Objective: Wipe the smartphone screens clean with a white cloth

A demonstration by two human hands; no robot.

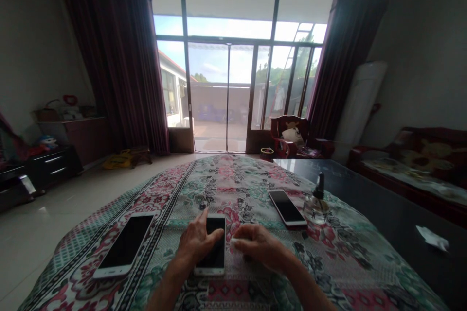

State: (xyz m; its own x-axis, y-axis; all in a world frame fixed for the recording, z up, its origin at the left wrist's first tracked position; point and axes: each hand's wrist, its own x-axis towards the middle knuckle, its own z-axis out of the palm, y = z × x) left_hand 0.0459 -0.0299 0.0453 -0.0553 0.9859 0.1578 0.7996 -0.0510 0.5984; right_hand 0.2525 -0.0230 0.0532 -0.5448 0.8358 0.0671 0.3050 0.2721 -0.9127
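Observation:
In front of me a white-framed smartphone (216, 257) lies flat on the floral cloth, its dark screen up. My left hand (197, 238) grips it at the left side, with the thumb over the screen and the fingers along the far left edge. Just right of that phone, my right hand (257, 244) is closed in a pinch on a small white wad (234, 241), mostly hidden by the fingers; it looks like tissue. A larger white smartphone (126, 245) lies to the left. Another smartphone (287, 208) rests farther off on the right, beside a clear glass bottle (316, 210) with a black dropper top.
A patterned floral cloth (292, 272) covers the table. Along its right side runs a dark glossy tabletop (386, 233) with a crumpled white paper (432, 238). Beyond stand a wooden armchair (290, 124), a sofa (419, 155) and a glazed door (221, 102).

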